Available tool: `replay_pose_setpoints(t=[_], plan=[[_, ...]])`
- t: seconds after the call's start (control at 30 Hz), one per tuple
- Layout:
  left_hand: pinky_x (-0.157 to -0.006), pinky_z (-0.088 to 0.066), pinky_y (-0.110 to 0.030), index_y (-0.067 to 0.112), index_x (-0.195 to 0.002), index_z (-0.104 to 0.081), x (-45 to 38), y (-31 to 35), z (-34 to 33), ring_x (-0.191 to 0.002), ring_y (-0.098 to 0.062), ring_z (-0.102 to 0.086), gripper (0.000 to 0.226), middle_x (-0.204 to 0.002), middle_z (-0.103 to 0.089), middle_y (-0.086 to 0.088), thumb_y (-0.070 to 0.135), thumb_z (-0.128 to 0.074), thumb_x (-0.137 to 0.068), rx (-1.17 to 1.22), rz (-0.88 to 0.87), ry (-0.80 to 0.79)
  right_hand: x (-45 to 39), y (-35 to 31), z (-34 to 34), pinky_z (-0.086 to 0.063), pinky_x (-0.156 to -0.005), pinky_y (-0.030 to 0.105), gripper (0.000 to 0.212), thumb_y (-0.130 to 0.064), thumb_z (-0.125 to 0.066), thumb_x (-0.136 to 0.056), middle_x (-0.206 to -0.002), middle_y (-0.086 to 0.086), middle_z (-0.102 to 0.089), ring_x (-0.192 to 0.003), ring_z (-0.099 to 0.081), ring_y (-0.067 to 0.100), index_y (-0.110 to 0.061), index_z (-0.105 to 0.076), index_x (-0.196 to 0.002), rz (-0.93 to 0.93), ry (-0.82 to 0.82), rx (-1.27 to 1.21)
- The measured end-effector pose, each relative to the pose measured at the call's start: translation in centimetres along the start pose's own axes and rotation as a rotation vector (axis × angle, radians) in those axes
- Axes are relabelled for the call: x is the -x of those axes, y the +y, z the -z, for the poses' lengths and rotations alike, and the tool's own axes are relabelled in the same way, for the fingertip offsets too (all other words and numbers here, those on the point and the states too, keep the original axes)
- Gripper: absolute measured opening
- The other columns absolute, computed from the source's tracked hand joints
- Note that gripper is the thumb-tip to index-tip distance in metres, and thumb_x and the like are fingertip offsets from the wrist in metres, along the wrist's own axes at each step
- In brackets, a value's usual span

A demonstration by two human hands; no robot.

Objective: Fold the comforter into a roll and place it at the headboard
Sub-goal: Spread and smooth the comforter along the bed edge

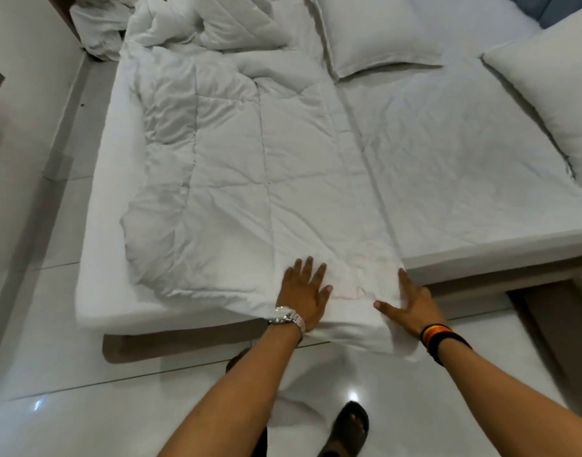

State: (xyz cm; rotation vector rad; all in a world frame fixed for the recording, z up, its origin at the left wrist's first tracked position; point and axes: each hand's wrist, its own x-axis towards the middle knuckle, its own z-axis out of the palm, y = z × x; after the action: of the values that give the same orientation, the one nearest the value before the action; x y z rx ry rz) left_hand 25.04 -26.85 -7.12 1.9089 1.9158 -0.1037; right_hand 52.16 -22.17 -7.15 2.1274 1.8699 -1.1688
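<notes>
A white quilted comforter lies in a long folded strip down the left half of the bed, bunched up at its far end. Its near end hangs over the bed's front edge toward the floor. My left hand, with a silver watch on the wrist, rests flat and spread on that near end. My right hand, with a dark striped wristband, presses flat on the comforter's near right corner, thumb out to the left. Neither hand grips the fabric. The blue headboard shows at the top right.
Two white pillows lie on the bed, one pillow at the top middle and the other pillow at the right. A heap of white linen sits at the top left. Glossy white floor tiles surround the bed; my sandalled foot stands below.
</notes>
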Motion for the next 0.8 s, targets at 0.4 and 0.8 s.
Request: replay_pose_setpoints(t=[0.4, 0.8], plan=[[-0.123, -0.012, -0.054, 0.03, -0.16, 0.012, 3.8, -32.5, 6.4, -0.155, -0.034, -0.004, 0.137, -0.17, -0.001, -0.007, 0.095, -0.055, -0.06, 0.704, 0.796, 0.522, -0.8, -27.8, -12.6, -0.002, -0.127, 0.058, 0.093, -0.082, -0.041, -0.092, -0.176, 0.002, 0.01, -0.162, 0.001, 0.024, -0.043, 0.0, -0.166, 0.61, 0.099, 0.229], [-0.086, -0.048, -0.026, 0.038, -0.157, -0.018, 0.0, -34.6, 9.0, -0.119, -0.028, -0.063, 0.126, -0.138, -0.062, -0.003, 0.085, -0.076, -0.055, 0.91, 0.56, 0.504, -4.0, -36.1, -17.5, -0.009, -0.126, 0.062, 0.087, -0.09, -0.019, -0.089, -0.176, 0.004, 0.005, -0.161, -0.004, 0.029, -0.052, 0.008, -0.162, 0.535, 0.033, 0.228]])
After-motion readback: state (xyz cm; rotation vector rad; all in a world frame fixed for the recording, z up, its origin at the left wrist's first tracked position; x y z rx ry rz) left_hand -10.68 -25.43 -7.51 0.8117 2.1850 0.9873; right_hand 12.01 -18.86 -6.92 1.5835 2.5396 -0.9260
